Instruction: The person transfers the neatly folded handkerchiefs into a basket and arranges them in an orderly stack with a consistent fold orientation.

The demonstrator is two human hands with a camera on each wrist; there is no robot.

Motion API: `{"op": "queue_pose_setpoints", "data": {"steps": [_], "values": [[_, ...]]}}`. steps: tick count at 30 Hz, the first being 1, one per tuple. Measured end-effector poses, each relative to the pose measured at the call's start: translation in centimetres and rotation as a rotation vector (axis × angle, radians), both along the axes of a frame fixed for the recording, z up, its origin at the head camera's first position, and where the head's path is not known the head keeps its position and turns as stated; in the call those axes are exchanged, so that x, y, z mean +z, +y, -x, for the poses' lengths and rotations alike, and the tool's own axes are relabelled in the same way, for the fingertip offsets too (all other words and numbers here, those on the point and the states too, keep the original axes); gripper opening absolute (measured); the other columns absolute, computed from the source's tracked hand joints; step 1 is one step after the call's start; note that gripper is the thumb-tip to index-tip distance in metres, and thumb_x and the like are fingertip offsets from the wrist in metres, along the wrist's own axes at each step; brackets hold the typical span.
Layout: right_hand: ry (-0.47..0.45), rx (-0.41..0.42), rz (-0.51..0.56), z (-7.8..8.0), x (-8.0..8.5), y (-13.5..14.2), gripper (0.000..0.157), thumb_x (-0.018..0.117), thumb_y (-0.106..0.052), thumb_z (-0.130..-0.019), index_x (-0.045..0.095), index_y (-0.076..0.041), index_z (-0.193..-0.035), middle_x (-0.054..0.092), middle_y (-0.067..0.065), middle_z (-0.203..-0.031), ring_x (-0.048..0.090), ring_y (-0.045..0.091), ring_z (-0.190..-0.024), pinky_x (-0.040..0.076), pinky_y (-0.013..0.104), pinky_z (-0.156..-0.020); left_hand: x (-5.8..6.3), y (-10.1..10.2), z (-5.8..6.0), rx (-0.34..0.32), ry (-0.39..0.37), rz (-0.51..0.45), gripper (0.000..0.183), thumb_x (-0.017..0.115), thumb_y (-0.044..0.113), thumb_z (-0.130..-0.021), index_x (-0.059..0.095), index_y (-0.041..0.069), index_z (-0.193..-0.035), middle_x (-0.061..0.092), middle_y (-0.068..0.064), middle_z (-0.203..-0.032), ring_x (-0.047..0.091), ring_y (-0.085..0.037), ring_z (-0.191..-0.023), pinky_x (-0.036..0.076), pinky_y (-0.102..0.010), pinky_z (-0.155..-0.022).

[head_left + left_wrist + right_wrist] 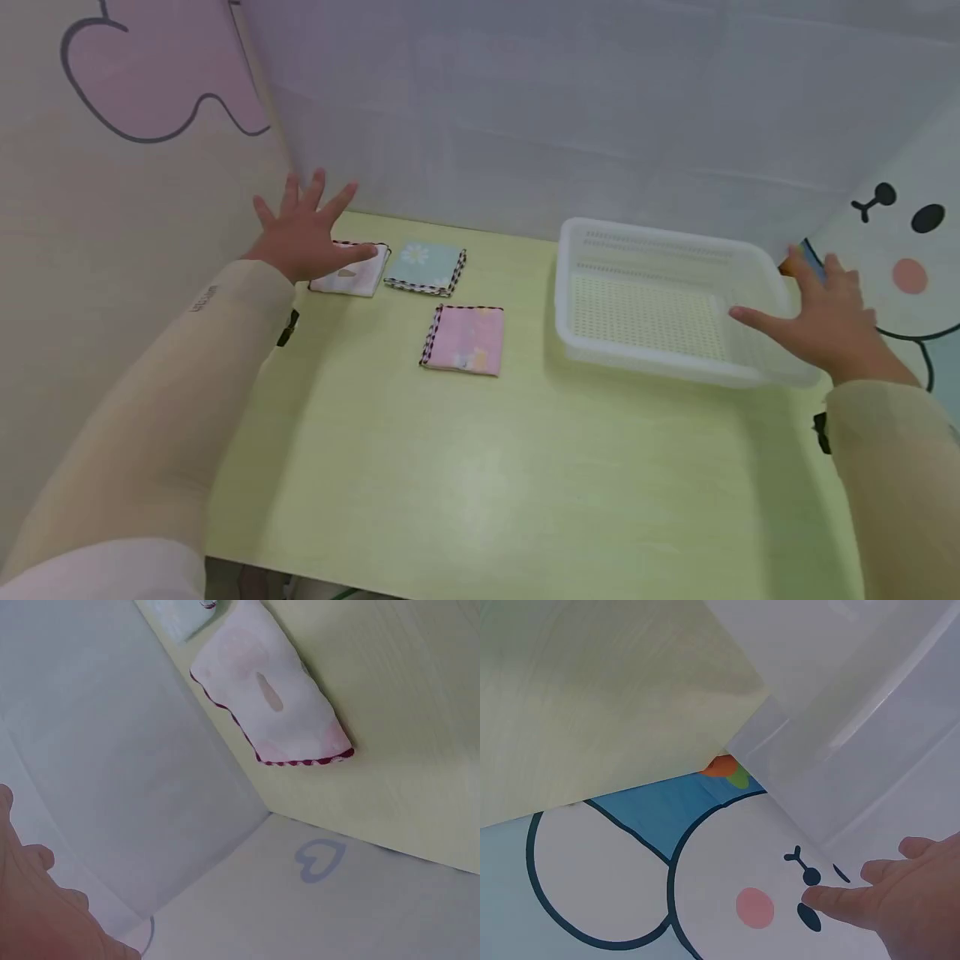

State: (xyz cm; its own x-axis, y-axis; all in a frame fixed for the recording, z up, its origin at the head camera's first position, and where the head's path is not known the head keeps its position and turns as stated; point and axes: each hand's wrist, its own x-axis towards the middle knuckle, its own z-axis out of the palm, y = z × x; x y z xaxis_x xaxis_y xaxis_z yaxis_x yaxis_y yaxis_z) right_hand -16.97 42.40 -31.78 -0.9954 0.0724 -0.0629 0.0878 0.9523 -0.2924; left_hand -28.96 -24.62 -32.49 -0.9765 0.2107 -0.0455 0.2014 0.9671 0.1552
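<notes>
Near cloths (426, 265) and basket (660, 362), outstretched hands (300, 237) (828, 323), fingers (291, 193) spread

white cloth (358, 275) | blue cloth (424, 265) | pink cloth (467, 340) | folded, left of basket (652, 362)

Place: perhaps a child's playroom; the tight view leaves you unsure.
Side walls (97, 217): cartoon pink shape (165, 67) at your left, animal face (911, 237) at your right.
Back: plain pale sheet (525, 108) behind your table (525, 467).
</notes>
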Motion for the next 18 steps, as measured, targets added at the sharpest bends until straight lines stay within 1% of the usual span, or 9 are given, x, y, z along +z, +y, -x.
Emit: {"op": "queue_pose_setpoints", "data": {"steps": [3,8,10,13,17,18], "values": [[0.013,-0.015,0.000,-0.3,0.0,0.2,0.117,0.061,-0.070,-0.097,-0.016,-0.020,-0.169,-0.028,0.033,-0.167,-0.024,0.065,-0.149,0.001,0.093,-0.102,-0.1,-0.9,-0.2,0.009,-0.021,-0.025,0.108,0.042,0.090,-0.090,-0.009,0.038,-0.169,-0.029,-0.010,-0.173,-0.032,-0.050,-0.154,-0.020,-0.088,-0.104],[0.019,-0.002,0.061,-0.9,-0.1,-0.3,0.113,0.063,-0.066,-0.098,-0.015,-0.025,-0.169,-0.030,0.027,-0.169,-0.020,0.063,-0.151,0.012,0.094,-0.100,-0.3,-1.9,-0.8,0.019,-0.061,-0.075,0.106,0.045,0.086,-0.093,-0.009,0.036,-0.170,-0.027,-0.012,-0.173,-0.029,-0.051,-0.154,-0.019,-0.088,-0.105],[0.021,0.009,0.091,-1.2,-0.3,-0.4,0.111,0.064,-0.064,-0.099,-0.013,-0.026,-0.170,-0.030,0.026,-0.169,-0.018,0.064,-0.152,0.013,0.093,-0.100,-0.6,-2.1,-1.0,0.016,-0.066,-0.105,0.105,0.046,0.084,-0.094,-0.009,0.036,-0.170,-0.025,-0.013,-0.174,-0.027,-0.051,-0.155,-0.018,-0.087,-0.106],[0.018,0.006,0.114,-1.7,-0.6,-0.3,0.110,0.064,-0.062,-0.100,-0.011,-0.025,-0.171,-0.030,0.025,-0.169,-0.014,0.066,-0.151,0.014,0.094,-0.100,-1.3,-2.4,-1.1,0.010,-0.062,-0.157,0.104,0.048,0.081,-0.095,-0.008,0.036,-0.170,-0.022,-0.014,-0.175,-0.024,-0.051,-0.157,-0.016,-0.086,-0.109],[0.005,-0.018,0.153,-2.4,-1.2,0.6,0.108,0.061,-0.061,-0.102,-0.016,-0.024,-0.169,-0.032,0.023,-0.169,-0.014,0.068,-0.150,0.013,0.094,-0.100,-2.7,-2.9,-0.8,0.008,-0.043,-0.214,0.102,0.050,0.079,-0.097,-0.007,0.037,-0.170,-0.018,-0.014,-0.176,-0.019,-0.050,-0.159,-0.010,-0.084,-0.113],[-0.002,-0.026,0.165,-2.7,-1.3,0.9,0.108,0.060,-0.061,-0.102,-0.018,-0.024,-0.168,-0.033,0.023,-0.168,-0.015,0.067,-0.150,0.012,0.094,-0.100,-3.1,-3.1,-0.6,0.010,-0.044,-0.236,0.101,0.050,0.078,-0.097,-0.007,0.037,-0.170,-0.018,-0.013,-0.176,-0.017,-0.050,-0.159,-0.007,-0.084,-0.115]]}}
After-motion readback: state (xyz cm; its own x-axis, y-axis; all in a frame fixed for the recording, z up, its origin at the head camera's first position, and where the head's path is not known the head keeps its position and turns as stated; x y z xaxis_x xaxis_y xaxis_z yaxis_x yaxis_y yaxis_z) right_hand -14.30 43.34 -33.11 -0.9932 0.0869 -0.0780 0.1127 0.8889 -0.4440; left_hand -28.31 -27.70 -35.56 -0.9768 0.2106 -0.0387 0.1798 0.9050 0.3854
